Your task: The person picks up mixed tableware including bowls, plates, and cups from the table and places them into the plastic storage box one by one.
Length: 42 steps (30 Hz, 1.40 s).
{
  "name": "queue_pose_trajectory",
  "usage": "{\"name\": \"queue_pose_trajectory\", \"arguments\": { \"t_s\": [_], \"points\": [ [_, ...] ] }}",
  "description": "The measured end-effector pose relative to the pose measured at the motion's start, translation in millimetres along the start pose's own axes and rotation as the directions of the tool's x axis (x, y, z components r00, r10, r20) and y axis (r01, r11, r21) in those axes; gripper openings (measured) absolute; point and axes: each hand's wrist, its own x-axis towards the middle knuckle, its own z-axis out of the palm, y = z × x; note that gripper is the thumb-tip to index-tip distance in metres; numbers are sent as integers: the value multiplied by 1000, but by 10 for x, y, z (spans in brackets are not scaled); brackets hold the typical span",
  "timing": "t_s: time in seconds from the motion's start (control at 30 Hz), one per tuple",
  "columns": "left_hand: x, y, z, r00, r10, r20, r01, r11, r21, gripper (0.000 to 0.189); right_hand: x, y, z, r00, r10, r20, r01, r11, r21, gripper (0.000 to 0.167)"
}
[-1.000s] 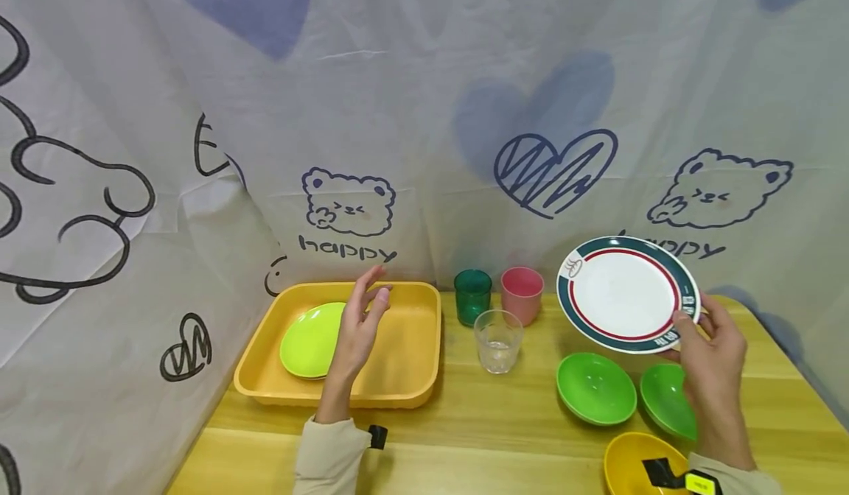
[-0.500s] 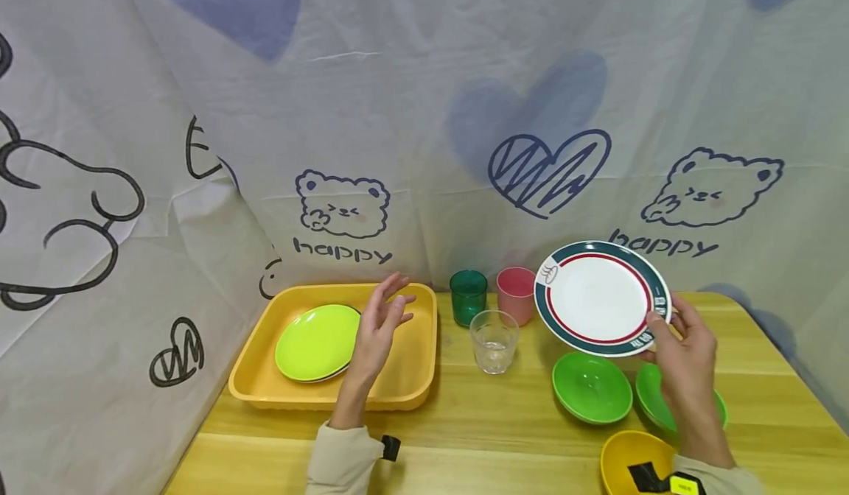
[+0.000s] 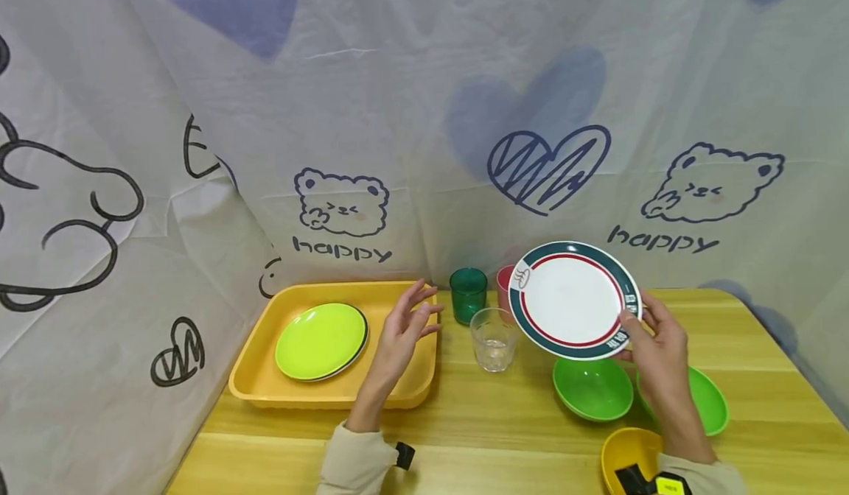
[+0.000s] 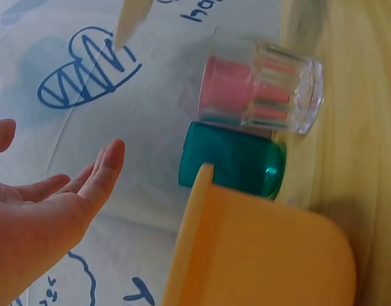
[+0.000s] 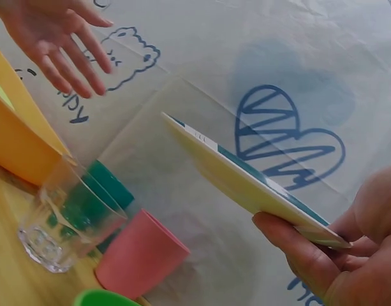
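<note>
Right hand [image 3: 663,348] aloft, and by it the white plate [image 3: 570,300] is pinched at the rim, to that hand's left; the left hand [image 3: 396,333], fingers spread, is held apart, near the yellow tray [image 3: 292,398]!

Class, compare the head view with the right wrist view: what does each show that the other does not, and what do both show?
Only the head view: the yellow bowl, the sleeves, and the white centre and red ring of the teal-rimmed plate.

Only the right wrist view: that plate's pale underside.

Both: the right hand gripping the plate, the left hand holding nothing, the orange-yellow tray, dark green cup, pink cup, clear glass tumbler and at least part of a green bowl.
</note>
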Motion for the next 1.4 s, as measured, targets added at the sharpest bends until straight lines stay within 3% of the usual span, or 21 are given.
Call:
{"name": "queue_pose_trajectory", "arguments": {
  "t_s": [0.2, 0.47, 0.67, 1.03, 1.27, 1.4],
  "points": [
    [-5, -38, 127, 997, -41, 60, 45, 997, -63, 52, -42, 53, 122, 996, -40, 77, 46, 996, -79, 52],
    [-70, -105, 286, 983, -110, 149, 129, 983, -127, 57, -120, 136, 275, 978, -47, 204, 87, 977, -192, 52],
    [-74, -103, 344, 979, -159, 126, 173, 979, -112, 62, -151, 130, 389, 966, -16, 258, 68, 979, -194, 54],
    [-76, -97, 330, 967, -240, 88, 240, 971, 5, 62, -254, 179, 598, 959, 37, 282, 26, 976, -216, 51],
    [-81, -84, 318, 964, -257, 63, 258, 966, -15, 63, -302, 205, 665, 952, 50, 301, 20, 974, -226, 52],
    [-88, -107, 306, 961, -263, 82, 265, 964, -8, 62, -305, 221, 669, 952, 54, 302, 20, 971, -238, 53]
  ]
}}
